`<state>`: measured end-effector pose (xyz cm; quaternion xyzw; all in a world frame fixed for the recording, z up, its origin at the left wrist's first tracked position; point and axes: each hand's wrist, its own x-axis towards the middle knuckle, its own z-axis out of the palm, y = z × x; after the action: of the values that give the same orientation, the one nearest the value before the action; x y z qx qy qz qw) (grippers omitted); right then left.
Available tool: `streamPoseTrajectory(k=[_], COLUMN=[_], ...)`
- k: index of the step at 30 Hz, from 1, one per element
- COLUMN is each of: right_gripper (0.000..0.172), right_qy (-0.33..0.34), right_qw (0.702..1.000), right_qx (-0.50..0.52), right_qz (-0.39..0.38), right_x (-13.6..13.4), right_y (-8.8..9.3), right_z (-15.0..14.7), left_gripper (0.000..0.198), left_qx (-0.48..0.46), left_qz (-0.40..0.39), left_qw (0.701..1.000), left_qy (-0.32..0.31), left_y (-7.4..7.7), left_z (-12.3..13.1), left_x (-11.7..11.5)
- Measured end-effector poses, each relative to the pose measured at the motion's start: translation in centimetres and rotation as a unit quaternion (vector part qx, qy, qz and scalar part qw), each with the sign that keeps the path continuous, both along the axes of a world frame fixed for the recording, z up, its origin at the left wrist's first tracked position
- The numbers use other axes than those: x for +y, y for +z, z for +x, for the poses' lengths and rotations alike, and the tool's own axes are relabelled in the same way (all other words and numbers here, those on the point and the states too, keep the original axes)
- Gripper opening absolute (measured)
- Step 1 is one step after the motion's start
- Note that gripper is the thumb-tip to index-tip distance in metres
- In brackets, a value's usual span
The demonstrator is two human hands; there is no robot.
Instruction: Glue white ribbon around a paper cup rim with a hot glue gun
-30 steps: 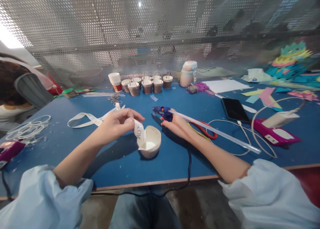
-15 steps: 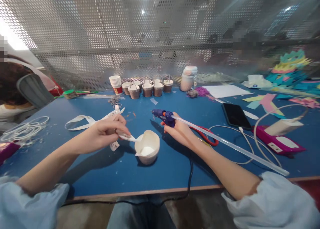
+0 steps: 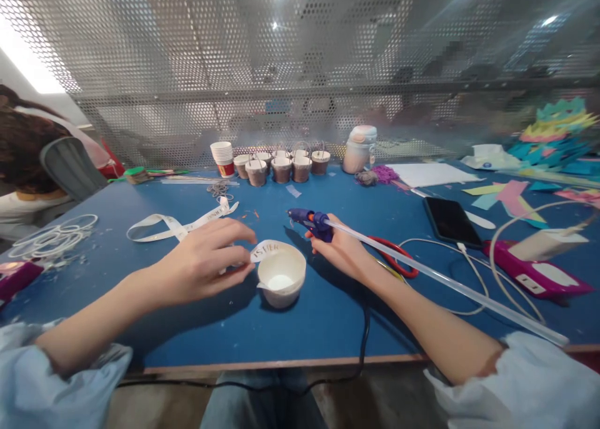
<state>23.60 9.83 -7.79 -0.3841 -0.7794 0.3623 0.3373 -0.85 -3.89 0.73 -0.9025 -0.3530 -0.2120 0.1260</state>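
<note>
Two hands in play: the left hand (image 3: 206, 257) curled at the lettered ribbon (image 3: 266, 250), any pinch impossible to tell; the right hand (image 3: 336, 246) gripped the glue gun (image 3: 307, 221). Between them, ribbon met cup (image 3: 281, 297): seemingly a gluing step, calling next for snug, steady placement.

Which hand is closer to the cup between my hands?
Left. The left hand is just left of the cup; the right hand, gripping the glue gun, is farther off, right of it.
</note>
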Motion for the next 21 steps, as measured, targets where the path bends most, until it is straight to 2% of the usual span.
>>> streamPoseTrajectory(k=[4, 7, 9, 11, 14, 16, 18, 21], right_gripper=[0.023, 0.019, 0.017, 0.019, 0.018, 0.01, 0.004, 0.016], right_qy=[-0.015, -0.04, -0.036, -0.019, -0.01, 0.027, 0.102, 0.178], right_qw=[1.0, 0.999, 0.999, 0.999, 0.998, 0.995, 0.984, 0.959], right_qx=[0.007, 0.02, 0.03, 0.034, 0.012, -0.025, -0.078, -0.158], right_qz=[0.006, -0.001, -0.014, -0.003, 0.053, 0.09, 0.123, 0.154], right_x=[-1.0, -2.5, -3.7, -5.1, -6.9, -7.9, -8.7, -9.4], right_y=[1.9, 4.1, 5.4, 6.1, 6.4, 6.6, 7.0, 7.7], right_z=[0.2, 1.1, 2.0, 3.1, 4.4, 4.8, 4.7, 4.2], left_gripper=[0.009, 0.011, 0.013, 0.015, 0.018, 0.019, 0.02, 0.021], left_qx=[-0.068, -0.14, -0.191, -0.245, -0.305, -0.329, -0.349, -0.375], left_qz=[-0.114, -0.199, -0.225, -0.242, -0.27, -0.287, -0.297, -0.301], left_qw=[0.99, 0.97, 0.955, 0.939, 0.913, 0.898, 0.887, 0.874], left_qy=[-0.042, -0.023, -0.014, 0.005, 0.038, 0.049, 0.056, 0.072], left_y=[0.9, 1.0, 0.8, 0.5, -0.2, -0.6, -1.0, -1.5], left_z=[1.1, 1.4, 1.4, 1.4, 1.6, 1.8, 2.0, 2.2], left_x=[1.1, 2.0, 2.5, 2.7, 2.6, 2.5, 2.4, 2.4])
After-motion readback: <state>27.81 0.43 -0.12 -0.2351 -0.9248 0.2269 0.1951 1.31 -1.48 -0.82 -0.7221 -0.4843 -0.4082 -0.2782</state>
